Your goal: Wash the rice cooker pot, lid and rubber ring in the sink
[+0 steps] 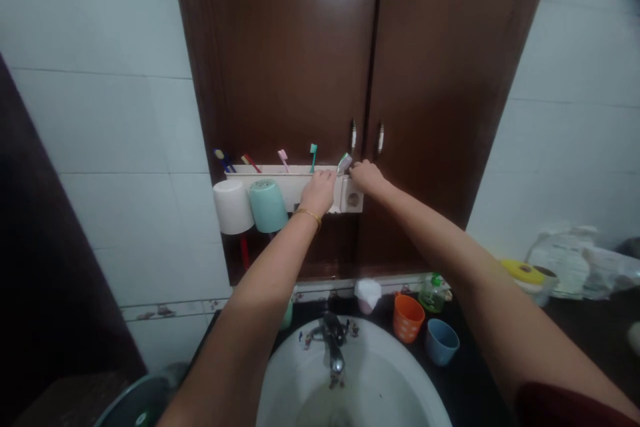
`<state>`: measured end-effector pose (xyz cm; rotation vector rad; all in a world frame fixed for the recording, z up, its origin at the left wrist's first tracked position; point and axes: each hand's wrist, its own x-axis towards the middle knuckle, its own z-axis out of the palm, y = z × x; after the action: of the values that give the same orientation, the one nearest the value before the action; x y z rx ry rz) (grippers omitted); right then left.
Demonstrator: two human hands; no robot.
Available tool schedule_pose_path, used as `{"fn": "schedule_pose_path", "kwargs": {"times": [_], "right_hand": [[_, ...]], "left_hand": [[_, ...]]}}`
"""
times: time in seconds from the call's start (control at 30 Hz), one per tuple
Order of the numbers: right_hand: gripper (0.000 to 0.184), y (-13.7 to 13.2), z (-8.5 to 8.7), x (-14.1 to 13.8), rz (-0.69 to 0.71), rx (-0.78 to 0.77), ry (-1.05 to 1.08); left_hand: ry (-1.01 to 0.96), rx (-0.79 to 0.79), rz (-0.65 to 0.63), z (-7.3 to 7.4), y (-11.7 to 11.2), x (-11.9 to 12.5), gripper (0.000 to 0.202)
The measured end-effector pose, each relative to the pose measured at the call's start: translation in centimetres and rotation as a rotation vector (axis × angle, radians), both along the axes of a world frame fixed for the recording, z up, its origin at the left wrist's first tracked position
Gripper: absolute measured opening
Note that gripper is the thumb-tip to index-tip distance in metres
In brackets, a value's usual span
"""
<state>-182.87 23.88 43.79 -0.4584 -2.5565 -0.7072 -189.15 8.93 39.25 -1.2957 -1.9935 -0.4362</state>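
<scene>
A white wall-mounted toothbrush holder (pixel 265 177) is fixed across the front of the brown cabinet. My left hand (pixel 319 192), with a thin gold bangle at the wrist, is closed against its front and upper rim. My right hand (pixel 367 177) has its fingers curled in at the holder's right end, above a white toothpaste dispenser (pixel 353 199); its fingertips are partly hidden. Between my hands a toothbrush with a white and green head (pixel 344 161) leans to the right. A teal toothbrush (pixel 313 155) and a pink toothbrush (pixel 283 157) stand further left in the holder.
Upside-down white cup (pixel 233 207) and mint cup (pixel 269 205) hang under the holder. Below are a chrome faucet (pixel 334 347) and white sink (pixel 400 393). An orange mug (pixel 409 317), blue cup (pixel 441 341) and green soap bottle (pixel 433 293) stand on the dark counter.
</scene>
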Motion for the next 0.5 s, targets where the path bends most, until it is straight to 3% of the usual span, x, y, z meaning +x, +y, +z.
{"fn": "schedule_pose_path", "kwargs": {"times": [0.17,0.5], "right_hand": [[0.034,0.5,0.7,0.5,-0.009,-0.031,-0.090],[0.045,2.5,0.5,-0.4,0.307,-0.132,-0.094]], "left_hand": [[-0.006,0.015,-0.020,-0.1,0.0,0.2,0.047],[-0.018,0.003,-0.005,-0.1,-0.1,0.3,0.045]]}}
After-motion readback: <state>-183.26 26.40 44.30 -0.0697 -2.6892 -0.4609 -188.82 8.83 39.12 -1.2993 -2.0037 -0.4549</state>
